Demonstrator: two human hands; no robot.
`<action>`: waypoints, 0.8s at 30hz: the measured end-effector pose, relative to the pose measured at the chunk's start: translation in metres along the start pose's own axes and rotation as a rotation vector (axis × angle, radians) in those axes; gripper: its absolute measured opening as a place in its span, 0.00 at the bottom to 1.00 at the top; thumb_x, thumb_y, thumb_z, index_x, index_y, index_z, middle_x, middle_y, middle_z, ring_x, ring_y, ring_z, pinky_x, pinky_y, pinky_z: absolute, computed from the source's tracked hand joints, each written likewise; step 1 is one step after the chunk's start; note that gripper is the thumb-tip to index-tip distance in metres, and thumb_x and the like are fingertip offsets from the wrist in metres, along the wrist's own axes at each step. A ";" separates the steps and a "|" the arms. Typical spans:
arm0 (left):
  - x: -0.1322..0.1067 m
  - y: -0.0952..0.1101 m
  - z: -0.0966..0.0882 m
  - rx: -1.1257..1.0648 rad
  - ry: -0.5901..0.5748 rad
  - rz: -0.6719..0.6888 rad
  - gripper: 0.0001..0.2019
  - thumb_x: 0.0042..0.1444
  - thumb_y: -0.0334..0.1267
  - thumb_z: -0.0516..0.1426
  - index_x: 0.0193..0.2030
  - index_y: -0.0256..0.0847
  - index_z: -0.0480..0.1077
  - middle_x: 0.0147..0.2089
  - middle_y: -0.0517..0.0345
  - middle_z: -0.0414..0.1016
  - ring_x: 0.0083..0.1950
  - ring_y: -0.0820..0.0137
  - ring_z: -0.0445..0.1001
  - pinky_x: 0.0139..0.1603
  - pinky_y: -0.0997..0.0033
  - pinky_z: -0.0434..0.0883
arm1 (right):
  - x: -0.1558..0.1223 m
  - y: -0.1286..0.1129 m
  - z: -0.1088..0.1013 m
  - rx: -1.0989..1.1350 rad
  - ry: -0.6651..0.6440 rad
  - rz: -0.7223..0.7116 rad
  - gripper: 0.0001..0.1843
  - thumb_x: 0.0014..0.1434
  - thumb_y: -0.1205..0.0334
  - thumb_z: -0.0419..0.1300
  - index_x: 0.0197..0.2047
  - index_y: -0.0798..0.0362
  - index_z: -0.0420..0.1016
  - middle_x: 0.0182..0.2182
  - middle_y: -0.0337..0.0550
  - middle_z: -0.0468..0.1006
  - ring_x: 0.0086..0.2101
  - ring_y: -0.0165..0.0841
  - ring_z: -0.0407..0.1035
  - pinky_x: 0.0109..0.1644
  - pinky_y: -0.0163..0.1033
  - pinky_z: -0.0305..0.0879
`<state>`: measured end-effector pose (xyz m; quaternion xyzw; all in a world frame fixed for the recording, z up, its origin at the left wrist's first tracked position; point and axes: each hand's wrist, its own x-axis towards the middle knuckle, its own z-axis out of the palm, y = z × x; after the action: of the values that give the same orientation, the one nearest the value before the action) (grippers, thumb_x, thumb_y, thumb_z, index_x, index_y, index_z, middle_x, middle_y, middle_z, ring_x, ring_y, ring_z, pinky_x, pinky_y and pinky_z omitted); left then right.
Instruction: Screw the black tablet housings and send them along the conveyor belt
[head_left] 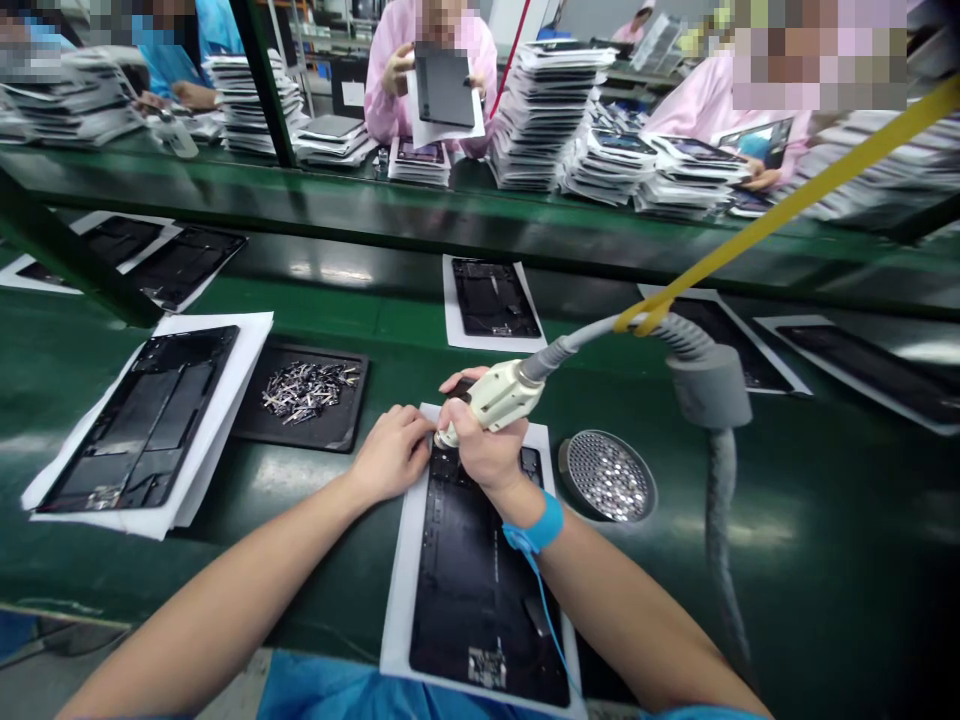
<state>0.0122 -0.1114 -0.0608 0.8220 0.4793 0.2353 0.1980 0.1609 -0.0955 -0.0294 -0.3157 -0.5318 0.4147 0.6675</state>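
Screwdriver (499,397): gripped in the closed right hand (480,450). Long axis slants from upper right down to lower left, tip pointing down onto the far end of the panel (480,590).
Panel: black, centre near on the tabletop (825,520), long axis near to far.
Left hand (390,455): just left of the tip, fingers pinched at it; contents cannot be told.
Screw tray (307,400): left.
Round dish (607,478): right.

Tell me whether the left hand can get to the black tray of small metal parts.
Probably yes: the left hand lies beside the tray, with only bare green table between them. The right hand holds the screwdriver.
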 end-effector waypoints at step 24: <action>0.001 0.003 -0.001 0.042 -0.042 -0.021 0.09 0.63 0.30 0.52 0.40 0.41 0.73 0.43 0.52 0.74 0.44 0.62 0.67 0.45 0.59 0.66 | -0.005 0.003 0.000 -0.032 -0.014 -0.003 0.14 0.60 0.63 0.65 0.47 0.49 0.68 0.36 0.37 0.77 0.22 0.25 0.71 0.26 0.35 0.72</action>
<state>0.0143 -0.1114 -0.0581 0.8258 0.4883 0.2056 0.1931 0.1602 -0.0986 -0.0341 -0.3226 -0.5436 0.4071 0.6593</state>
